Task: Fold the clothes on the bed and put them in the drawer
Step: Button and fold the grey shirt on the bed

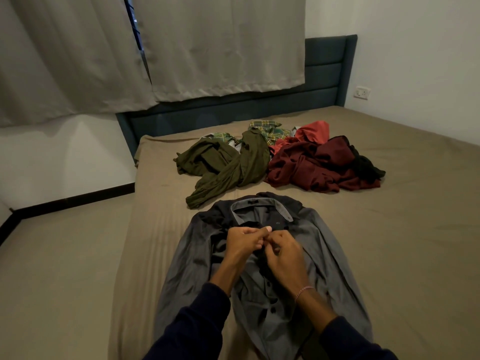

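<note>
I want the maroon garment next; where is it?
Head view, far right of the pile: maroon garment, beside the olive garment, beyond the grey shirt.

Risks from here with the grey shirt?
1. Both hands, left and right, pinch the placket of the grey shirt near the collar; its sleeves lie bunched, so a fold could trap creases.
2. The olive garment ends just past the collar and may get dragged along.

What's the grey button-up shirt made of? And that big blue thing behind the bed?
The grey collared shirt looks like thin woven cloth, matte; it creases softly. The blue padded headboard seems fabric-covered, with stitched horizontal panels. Neither is certain.
</note>
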A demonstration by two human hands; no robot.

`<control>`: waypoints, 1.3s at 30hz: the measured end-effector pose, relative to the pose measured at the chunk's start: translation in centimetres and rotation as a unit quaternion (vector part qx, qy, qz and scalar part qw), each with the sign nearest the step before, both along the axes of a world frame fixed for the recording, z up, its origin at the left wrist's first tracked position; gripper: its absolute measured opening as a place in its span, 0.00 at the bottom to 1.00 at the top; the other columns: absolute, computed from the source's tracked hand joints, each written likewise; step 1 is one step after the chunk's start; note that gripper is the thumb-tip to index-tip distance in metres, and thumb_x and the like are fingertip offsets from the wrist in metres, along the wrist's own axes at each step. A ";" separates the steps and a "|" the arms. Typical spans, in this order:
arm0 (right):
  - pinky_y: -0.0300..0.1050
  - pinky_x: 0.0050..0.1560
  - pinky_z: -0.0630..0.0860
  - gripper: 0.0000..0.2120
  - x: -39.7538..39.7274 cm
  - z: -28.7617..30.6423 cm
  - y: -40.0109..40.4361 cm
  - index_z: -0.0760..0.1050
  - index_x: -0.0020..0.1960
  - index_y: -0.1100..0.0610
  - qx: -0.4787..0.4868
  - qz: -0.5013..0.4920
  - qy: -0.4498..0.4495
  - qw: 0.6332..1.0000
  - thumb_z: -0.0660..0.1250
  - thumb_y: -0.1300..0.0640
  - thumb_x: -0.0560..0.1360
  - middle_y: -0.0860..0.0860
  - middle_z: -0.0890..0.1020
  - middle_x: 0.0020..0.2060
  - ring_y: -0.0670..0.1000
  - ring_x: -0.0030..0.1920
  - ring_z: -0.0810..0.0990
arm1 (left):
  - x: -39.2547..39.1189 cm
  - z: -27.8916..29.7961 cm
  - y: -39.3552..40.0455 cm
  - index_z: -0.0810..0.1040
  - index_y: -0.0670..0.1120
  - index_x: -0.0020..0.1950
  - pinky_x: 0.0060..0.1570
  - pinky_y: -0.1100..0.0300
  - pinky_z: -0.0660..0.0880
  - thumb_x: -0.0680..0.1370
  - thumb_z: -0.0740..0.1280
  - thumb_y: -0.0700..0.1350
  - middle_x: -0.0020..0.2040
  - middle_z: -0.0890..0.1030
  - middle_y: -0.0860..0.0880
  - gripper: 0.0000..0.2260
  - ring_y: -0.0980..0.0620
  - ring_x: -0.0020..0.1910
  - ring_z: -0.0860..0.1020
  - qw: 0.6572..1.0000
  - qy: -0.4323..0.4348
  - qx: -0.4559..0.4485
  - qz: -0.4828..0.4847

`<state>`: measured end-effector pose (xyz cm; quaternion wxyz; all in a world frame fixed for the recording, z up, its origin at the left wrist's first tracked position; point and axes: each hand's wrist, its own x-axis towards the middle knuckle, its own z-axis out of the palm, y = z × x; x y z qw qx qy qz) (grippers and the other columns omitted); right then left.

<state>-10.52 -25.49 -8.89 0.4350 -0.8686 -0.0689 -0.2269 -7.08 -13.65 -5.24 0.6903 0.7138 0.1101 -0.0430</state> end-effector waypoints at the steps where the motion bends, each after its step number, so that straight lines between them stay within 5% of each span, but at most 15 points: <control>1: 0.33 0.48 0.73 0.05 -0.1 -0.4 0.1 0.81 0.50 0.54 -0.029 0.000 -0.008 1.000 0.67 0.60 0.79 0.45 0.77 0.47 0.41 0.46 0.75 | 0.0 -0.1 -0.1 0.85 0.40 0.44 0.44 0.61 0.82 0.73 0.78 0.46 0.38 0.86 0.44 0.09 0.54 0.36 0.83 1.000 0.004 0.003 -0.002; 5: 0.28 0.50 0.67 0.10 -0.8 -1.5 0.6 0.81 0.60 0.57 -0.110 -0.005 -0.020 0.994 0.66 0.58 0.80 0.50 0.77 0.56 0.43 0.52 0.72 | 0.5 -0.4 -0.4 0.84 0.40 0.43 0.45 0.56 0.83 0.76 0.74 0.40 0.38 0.86 0.44 0.05 0.50 0.38 0.84 0.999 0.028 0.000 0.017; 9: 0.35 0.48 0.77 0.14 -1.2 -2.1 0.7 0.79 0.64 0.59 -0.147 -0.009 -0.045 0.988 0.68 0.57 0.80 0.54 0.80 0.56 0.48 0.50 0.79 | 0.9 -0.6 -0.5 0.84 0.38 0.43 0.42 0.56 0.82 0.77 0.73 0.40 0.38 0.85 0.43 0.06 0.49 0.38 0.84 0.998 0.053 -0.004 0.038; 14: 0.33 0.50 0.73 0.16 -1.1 -2.7 0.6 0.80 0.63 0.60 -0.168 -0.023 -0.071 0.983 0.72 0.57 0.77 0.54 0.82 0.55 0.48 0.50 0.79 | 1.3 -0.9 -0.2 0.83 0.38 0.50 0.42 0.57 0.79 0.77 0.73 0.41 0.43 0.86 0.43 0.07 0.48 0.43 0.84 0.991 0.106 -0.066 0.040; 22: 0.35 0.52 0.74 0.18 -1.3 -3.8 0.8 0.79 0.65 0.60 -0.176 -0.021 -0.080 0.981 0.71 0.57 0.77 0.54 0.81 0.56 0.49 0.52 0.78 | 1.8 -0.9 -0.3 0.81 0.41 0.43 0.35 0.61 0.72 0.76 0.74 0.42 0.39 0.81 0.46 0.06 0.53 0.37 0.75 0.980 0.175 -0.089 0.037; 27: 0.35 0.50 0.78 0.09 -1.1 -2.6 0.8 0.83 0.58 0.54 -0.029 -0.005 -0.037 0.999 0.71 0.57 0.78 0.46 0.84 0.49 0.40 0.48 0.78 | 1.8 -1.1 0.3 0.82 0.40 0.44 0.32 0.61 0.71 0.74 0.77 0.43 0.37 0.81 0.47 0.08 0.53 0.34 0.75 0.981 0.173 -0.080 0.040; 32: 0.41 0.46 0.82 0.02 -0.2 -0.4 0.0 0.83 0.46 0.49 0.216 -0.047 0.069 0.973 0.73 0.55 0.76 0.44 0.84 0.39 0.40 0.42 0.82 | 1.2 -1.5 0.6 0.84 0.40 0.51 0.36 0.59 0.75 0.70 0.80 0.46 0.46 0.85 0.45 0.15 0.49 0.44 0.82 0.984 0.141 -0.100 0.043; 39: 0.51 0.49 0.84 0.04 0.4 -0.3 -0.4 0.85 0.47 0.54 0.301 0.027 0.162 0.939 0.72 0.54 0.77 0.50 0.87 0.40 0.50 0.44 0.86 | 0.6 -1.4 0.9 0.82 0.39 0.52 0.37 0.61 0.75 0.70 0.80 0.47 0.45 0.86 0.45 0.17 0.50 0.44 0.83 0.988 0.119 -0.095 0.025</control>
